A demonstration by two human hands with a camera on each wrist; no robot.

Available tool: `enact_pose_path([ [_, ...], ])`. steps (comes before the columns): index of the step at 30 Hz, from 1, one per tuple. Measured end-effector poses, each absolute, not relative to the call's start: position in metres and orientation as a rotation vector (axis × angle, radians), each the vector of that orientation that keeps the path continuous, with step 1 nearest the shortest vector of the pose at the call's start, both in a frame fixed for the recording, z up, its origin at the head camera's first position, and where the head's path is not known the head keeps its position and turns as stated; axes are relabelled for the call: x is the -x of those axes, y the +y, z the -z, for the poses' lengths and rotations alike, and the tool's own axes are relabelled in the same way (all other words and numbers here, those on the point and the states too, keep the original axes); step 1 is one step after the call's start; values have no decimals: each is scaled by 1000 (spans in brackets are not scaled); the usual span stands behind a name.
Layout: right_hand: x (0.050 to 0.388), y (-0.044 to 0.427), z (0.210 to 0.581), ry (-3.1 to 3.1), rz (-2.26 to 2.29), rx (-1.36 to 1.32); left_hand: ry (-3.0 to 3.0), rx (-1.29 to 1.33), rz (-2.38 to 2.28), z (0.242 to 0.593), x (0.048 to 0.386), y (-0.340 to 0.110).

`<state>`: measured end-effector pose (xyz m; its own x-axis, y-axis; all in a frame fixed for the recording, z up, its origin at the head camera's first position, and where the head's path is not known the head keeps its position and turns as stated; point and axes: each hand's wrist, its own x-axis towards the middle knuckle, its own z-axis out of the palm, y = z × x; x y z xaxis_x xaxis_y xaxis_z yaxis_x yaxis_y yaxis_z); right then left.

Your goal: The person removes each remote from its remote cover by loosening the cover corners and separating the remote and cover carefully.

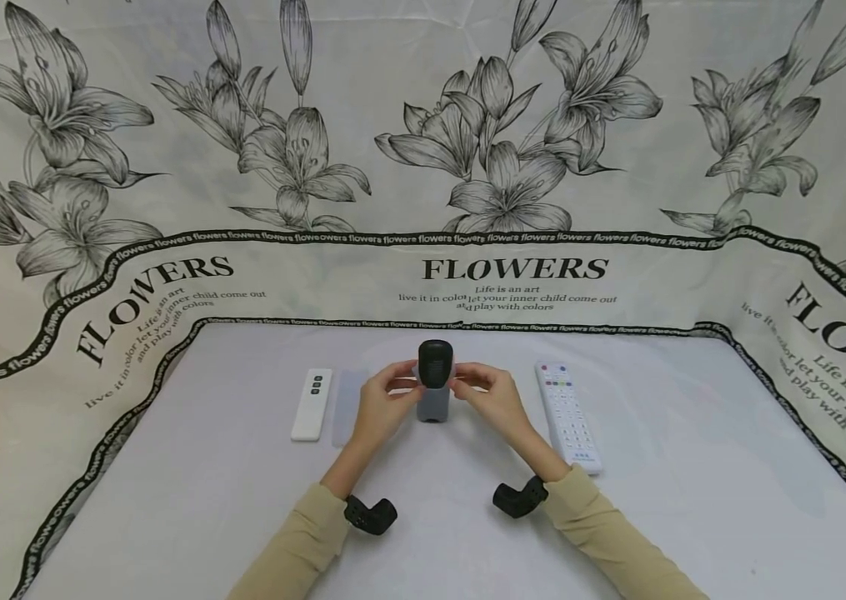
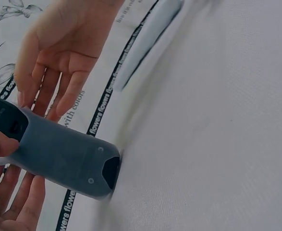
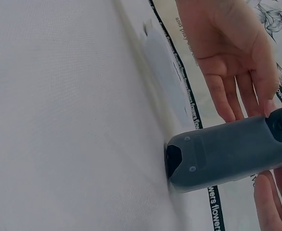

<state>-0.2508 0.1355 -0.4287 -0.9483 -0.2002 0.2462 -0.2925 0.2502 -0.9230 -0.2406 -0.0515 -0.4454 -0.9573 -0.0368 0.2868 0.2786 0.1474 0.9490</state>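
A black remote control (image 1: 435,357) stands upright in a translucent silicone cover (image 1: 433,407), its lower end touching the white table. Its dark upper part sticks out above the cover's rim. My left hand (image 1: 385,402) pinches the cover's rim from the left, thumb toward me and fingers behind. From the opposite side my right hand (image 1: 493,400) pinches the same rim. In the left wrist view, the cover (image 2: 66,151) shows a dark opening at its lower end and two small round marks. The right wrist view also shows the cover (image 3: 227,151) between both hands.
Left of the hands lies a slim white remote (image 1: 312,405) with a few dark buttons, beside a clear flat sleeve (image 1: 346,408). A longer white remote (image 1: 568,417) with many buttons lies by the right forearm. Flower-printed cloth (image 1: 513,283) rises behind the table (image 1: 205,517).
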Motion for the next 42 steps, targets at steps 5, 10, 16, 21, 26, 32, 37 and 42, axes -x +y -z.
enact_pose_path([
  [5,251,135,429,-2436,-1841,-488,-2181,167,1885,439,237,-49],
  [10,250,133,428,-2444,-1853,-473,-2174,148,1892,438,236,-49],
  [16,249,132,429,-2435,-1825,-422,-2149,131,1894,448,240,-48],
  [21,250,130,430,-2433,-1820,-371,-2148,124,1848,450,240,-47],
  [26,254,129,431,-2443,-1857,-338,-2167,96,1815,450,240,-46],
  [32,255,130,431,-2462,-1906,-304,-2181,89,1821,452,241,-47],
  [37,254,132,431,-2465,-1957,-286,-2191,80,1832,452,240,-46],
  [42,254,133,433,-2463,-2009,-270,-2181,89,1850,454,238,-46],
])
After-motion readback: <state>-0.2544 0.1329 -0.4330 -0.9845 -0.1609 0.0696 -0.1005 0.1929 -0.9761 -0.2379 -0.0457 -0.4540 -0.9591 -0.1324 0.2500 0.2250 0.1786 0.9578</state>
